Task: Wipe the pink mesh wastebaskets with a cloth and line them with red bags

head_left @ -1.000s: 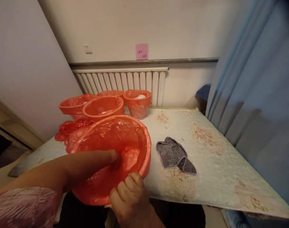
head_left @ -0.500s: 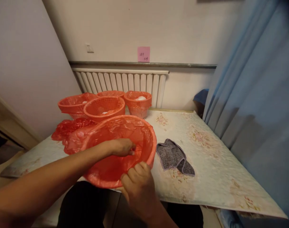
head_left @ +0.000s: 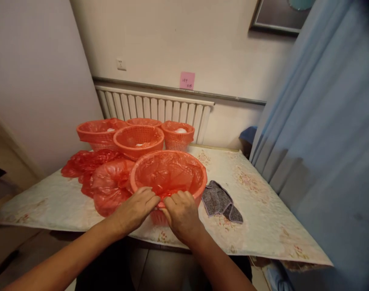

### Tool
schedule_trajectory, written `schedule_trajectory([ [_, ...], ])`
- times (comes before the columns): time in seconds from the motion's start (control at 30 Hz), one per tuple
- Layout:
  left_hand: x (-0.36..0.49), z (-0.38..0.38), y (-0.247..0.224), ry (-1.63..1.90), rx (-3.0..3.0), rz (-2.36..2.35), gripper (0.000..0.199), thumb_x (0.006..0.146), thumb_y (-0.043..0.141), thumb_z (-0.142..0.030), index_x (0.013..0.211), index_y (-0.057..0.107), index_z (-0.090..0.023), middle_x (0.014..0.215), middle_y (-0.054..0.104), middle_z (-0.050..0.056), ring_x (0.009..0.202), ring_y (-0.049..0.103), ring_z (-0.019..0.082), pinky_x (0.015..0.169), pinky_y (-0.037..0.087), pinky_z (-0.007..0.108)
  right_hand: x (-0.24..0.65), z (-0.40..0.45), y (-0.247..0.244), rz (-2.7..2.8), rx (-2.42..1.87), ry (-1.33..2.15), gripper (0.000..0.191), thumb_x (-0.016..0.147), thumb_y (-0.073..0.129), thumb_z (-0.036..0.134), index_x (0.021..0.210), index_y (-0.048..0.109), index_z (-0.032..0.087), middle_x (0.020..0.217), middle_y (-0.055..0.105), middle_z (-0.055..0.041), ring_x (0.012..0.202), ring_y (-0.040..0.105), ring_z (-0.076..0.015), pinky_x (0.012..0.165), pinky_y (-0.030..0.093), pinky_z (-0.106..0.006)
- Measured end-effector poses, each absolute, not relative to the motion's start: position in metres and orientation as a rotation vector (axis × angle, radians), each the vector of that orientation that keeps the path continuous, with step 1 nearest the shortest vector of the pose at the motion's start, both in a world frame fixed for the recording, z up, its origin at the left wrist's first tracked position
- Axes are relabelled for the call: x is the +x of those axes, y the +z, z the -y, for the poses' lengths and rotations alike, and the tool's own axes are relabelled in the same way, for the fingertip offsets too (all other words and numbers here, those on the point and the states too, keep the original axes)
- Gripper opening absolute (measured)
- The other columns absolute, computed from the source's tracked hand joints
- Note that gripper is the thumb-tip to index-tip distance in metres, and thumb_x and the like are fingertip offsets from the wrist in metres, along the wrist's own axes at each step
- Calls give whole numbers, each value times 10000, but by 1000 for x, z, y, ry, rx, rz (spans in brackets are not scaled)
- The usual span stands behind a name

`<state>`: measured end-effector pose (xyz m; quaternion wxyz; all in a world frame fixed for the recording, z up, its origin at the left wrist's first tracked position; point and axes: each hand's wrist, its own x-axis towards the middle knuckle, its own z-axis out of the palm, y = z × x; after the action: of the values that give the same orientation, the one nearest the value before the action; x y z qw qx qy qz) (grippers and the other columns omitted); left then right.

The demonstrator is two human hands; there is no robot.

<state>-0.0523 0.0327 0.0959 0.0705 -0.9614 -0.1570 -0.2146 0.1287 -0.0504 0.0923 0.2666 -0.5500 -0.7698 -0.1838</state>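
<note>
A red plastic basket (head_left: 202, 178) lined with a thin red plastic bag (head_left: 172, 169) stands near the front edge of the table. On its near rim, my left hand (head_left: 140, 204) has its fingers curled over the edge, gripping bag and rim together. Close beside it, my right hand (head_left: 181, 212) grips the same rim, thumb on the outside. Bunched red plastic bags (head_left: 110, 190) lie just left of the basket. To its right is a crumpled dark grey cloth (head_left: 217, 200) with a light purple border.
Several more red baskets (head_left: 139, 139) with red liners stand at the back, some with white items inside. A floral cloth (head_left: 263, 210) covers the table. Behind are a white radiator (head_left: 154, 103) and a pink note (head_left: 187, 81); a blue curtain (head_left: 308, 153) hangs at right.
My left hand has come out of the basket's inside to its near rim, beside my right hand. The basket has shifted right and sits more upright, apart from the bunched bags.
</note>
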Motion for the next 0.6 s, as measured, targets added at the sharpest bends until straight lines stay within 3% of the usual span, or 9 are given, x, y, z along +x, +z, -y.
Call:
schedule_trajectory([
  [0.1,-79,-54,96,-635,-2890,452,232,942,355,-109,928,577,-173,858,596,29,860,540,167,1004,375,443,140,53,98,2218,-1463,-517,178,893,558,363,824,531,201,789,570,-23,766,439,-188,670,254,-321],
  [0.17,-98,-71,98,-585,-2893,468,223,939,369,-112,968,580,-178,961,626,38,956,552,168,1063,315,464,155,54,99,2290,-1436,-547,191,893,560,370,819,535,196,786,566,-24,751,433,-181,663,252,-314],
  [0.3,-116,-84,105,-592,-2855,509,267,938,390,-136,1117,574,-211,1169,630,62,1217,468,221,1077,289,499,178,54,95,2315,-1435,-603,165,895,549,287,766,528,186,765,560,-27,730,421,-176,668,254,-313],
  [0.4,-102,-59,111,-711,-2895,565,327,932,461,-227,1256,491,-200,1283,572,98,1299,395,249,1073,310,497,170,54,90,2258,-1480,-657,163,878,558,246,732,519,187,735,560,-29,716,423,-180,653,239,-321],
  [0.5,-76,-21,111,-730,-2970,471,363,920,499,-267,1271,458,-186,1221,592,100,1190,487,233,1072,317,500,145,53,88,2205,-1506,-681,162,885,548,242,733,522,193,709,562,-27,704,433,-183,643,226,-329],
  [0.6,-58,-6,102,-721,-2963,463,215,946,398,-171,1097,551,-164,932,624,58,905,566,185,995,399,459,126,54,89,2215,-1499,-657,160,896,540,267,751,526,201,707,569,-22,701,444,-185,641,225,-332],
])
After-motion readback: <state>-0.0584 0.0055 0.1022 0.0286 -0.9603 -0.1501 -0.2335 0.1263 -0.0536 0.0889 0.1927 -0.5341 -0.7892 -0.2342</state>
